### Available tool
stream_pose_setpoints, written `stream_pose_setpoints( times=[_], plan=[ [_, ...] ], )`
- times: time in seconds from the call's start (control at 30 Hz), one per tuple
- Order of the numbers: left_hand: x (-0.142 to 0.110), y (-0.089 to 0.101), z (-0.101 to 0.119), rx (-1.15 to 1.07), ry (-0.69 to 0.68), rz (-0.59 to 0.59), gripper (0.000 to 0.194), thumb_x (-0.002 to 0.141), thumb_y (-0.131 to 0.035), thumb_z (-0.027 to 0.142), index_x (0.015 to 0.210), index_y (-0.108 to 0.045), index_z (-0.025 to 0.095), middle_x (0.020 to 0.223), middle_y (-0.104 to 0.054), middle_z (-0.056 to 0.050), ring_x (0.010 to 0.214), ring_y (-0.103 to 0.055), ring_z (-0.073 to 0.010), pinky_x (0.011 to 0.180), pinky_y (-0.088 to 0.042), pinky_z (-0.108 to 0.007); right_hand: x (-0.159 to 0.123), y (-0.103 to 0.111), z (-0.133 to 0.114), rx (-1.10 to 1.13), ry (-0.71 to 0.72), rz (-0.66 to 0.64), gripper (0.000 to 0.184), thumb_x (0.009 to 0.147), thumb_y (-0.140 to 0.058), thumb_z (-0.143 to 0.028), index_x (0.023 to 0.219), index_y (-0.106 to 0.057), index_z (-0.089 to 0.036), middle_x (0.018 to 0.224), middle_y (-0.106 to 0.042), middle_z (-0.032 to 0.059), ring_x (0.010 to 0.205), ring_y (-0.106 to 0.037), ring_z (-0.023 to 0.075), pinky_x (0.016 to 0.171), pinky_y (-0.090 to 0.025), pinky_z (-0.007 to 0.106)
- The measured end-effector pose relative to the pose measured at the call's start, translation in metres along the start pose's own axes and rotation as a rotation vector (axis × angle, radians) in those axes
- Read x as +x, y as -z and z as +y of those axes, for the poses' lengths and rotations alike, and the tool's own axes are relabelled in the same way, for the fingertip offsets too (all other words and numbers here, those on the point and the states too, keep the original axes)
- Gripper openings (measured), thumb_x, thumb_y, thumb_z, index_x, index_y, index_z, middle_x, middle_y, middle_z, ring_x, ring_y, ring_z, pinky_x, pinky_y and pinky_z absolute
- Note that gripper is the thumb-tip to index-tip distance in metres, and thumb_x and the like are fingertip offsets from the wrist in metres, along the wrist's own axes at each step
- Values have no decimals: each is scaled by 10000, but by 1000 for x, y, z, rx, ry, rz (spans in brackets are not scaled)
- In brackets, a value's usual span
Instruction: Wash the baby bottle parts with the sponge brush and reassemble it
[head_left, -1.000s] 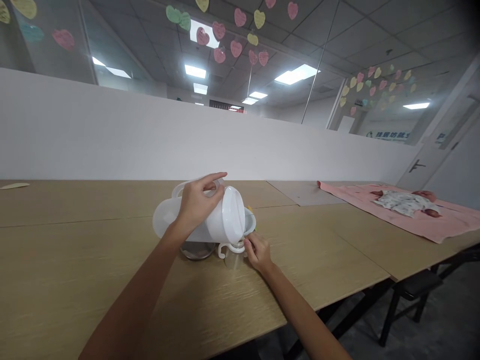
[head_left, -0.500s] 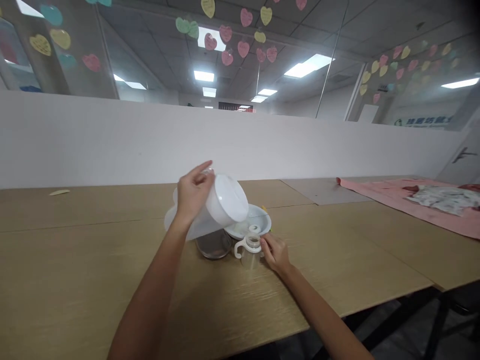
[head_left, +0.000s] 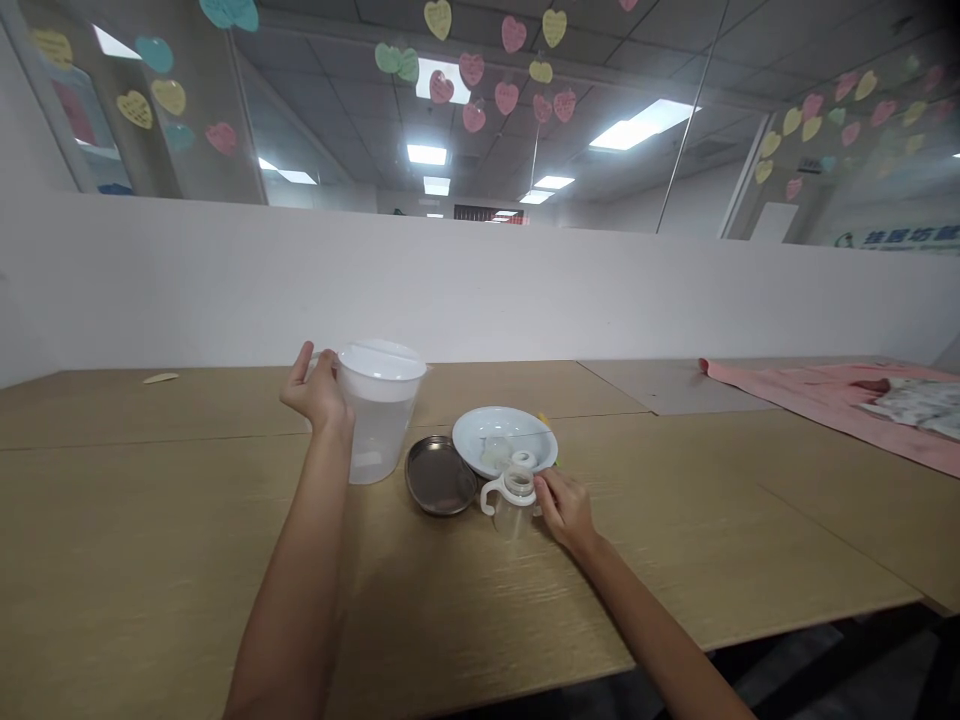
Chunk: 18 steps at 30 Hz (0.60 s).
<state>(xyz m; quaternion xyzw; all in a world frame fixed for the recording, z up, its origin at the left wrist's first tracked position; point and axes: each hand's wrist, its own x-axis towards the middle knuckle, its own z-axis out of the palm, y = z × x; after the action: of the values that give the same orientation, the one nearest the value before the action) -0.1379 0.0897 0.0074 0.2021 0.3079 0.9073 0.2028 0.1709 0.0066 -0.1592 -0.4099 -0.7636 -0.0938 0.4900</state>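
My left hand (head_left: 319, 388) is closed around the handle of a translucent plastic pitcher (head_left: 379, 425) with a white lid. The pitcher is upright; whether its base touches the table I cannot tell. My right hand (head_left: 566, 505) grips one side of a clear baby bottle (head_left: 514, 518), which stands open at the top with a white ring and curved handles around its neck. Behind the bottle is a white bowl (head_left: 469, 428) with a white ring-shaped piece and a translucent piece in it. An oval metal tray (head_left: 441, 478) lies between pitcher and bowl.
A pink cloth (head_left: 787, 400) with a patterned white fabric (head_left: 919, 403) on it covers the table's far right. A pale flat piece (head_left: 160, 378) lies at the back left. The white wall (head_left: 487, 290) rises behind the wooden table (head_left: 465, 620).
The pitcher has gone from tilted over the tray and bowl to upright, moving left and down with my left hand. My right hand still holds the bottle. The view has turned slightly left.
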Motion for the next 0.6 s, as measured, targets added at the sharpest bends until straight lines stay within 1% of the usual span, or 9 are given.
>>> stream_pose_setpoints(
  times=[0.2,0.37,0.5,0.6],
  plan=[
    [19,8,-4,34,107,16,433,671,-607,6,1100,-573,50,700,-574,5,584,-526,-31,632,-460,-182,1,0,0,-6,-7,5,291,911,-348,-241,660,-482,-184,602,-498,16,590,-455,130,574,-324,238],
    [30,19,-1,86,137,53,424,693,-560,0,1114,-539,53,669,-526,36,546,-478,-12,597,-434,-157,1,-1,0,1,-18,0,301,911,-343,-245,651,-482,-185,600,-500,18,588,-459,129,574,-333,234],
    [35,24,0,209,141,33,334,690,-534,27,1022,-552,58,645,-513,46,527,-459,-25,572,-422,-166,1,-1,0,-4,-17,6,294,910,-347,-247,664,-494,-182,608,-513,21,596,-471,131,581,-339,236],
    [38,26,-1,361,125,-27,259,698,-509,55,953,-551,53,610,-504,49,543,-482,-54,580,-434,-197,1,0,-1,-4,-13,15,288,904,-357,-236,655,-491,-184,591,-505,14,580,-464,129,570,-337,235]
  ],
)
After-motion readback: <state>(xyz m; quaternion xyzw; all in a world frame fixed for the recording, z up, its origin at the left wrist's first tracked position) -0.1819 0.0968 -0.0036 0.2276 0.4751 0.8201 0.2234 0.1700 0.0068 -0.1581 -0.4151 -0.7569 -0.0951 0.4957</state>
